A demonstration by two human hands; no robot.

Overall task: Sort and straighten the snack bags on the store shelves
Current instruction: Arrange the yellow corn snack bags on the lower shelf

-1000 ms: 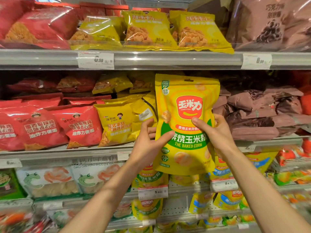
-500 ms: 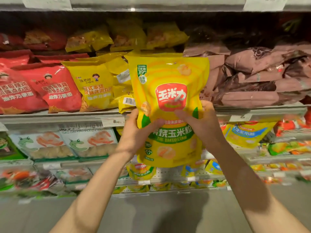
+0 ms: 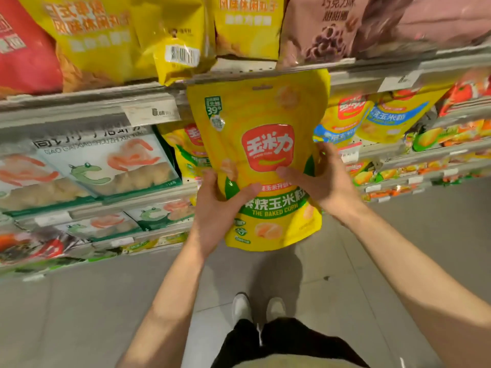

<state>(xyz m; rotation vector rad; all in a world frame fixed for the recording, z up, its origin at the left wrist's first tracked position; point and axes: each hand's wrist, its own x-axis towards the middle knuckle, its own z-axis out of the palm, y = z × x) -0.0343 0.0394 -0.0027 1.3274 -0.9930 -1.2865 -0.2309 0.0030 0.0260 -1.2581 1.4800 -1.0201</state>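
Both hands grip one yellow corn bag (image 3: 261, 144), upright in the air in front of the shelves. The left hand (image 3: 216, 208) clasps its lower left edge, thumb across the front. The right hand (image 3: 322, 179) clasps the right edge, thumb pressed just under the red logo. The bag's top reaches the front rail of the upper shelf (image 3: 79, 102), beside a price tag (image 3: 152, 112). Behind it, more corn bags (image 3: 345, 115) hang in a row. Shrimp cracker bags (image 3: 106, 166) lie on the shelf to the left. Yellow snack bags (image 3: 93, 35) and a brown bag (image 3: 318, 27) sit above. Below are grey floor and two pale shoes (image 3: 257, 308).
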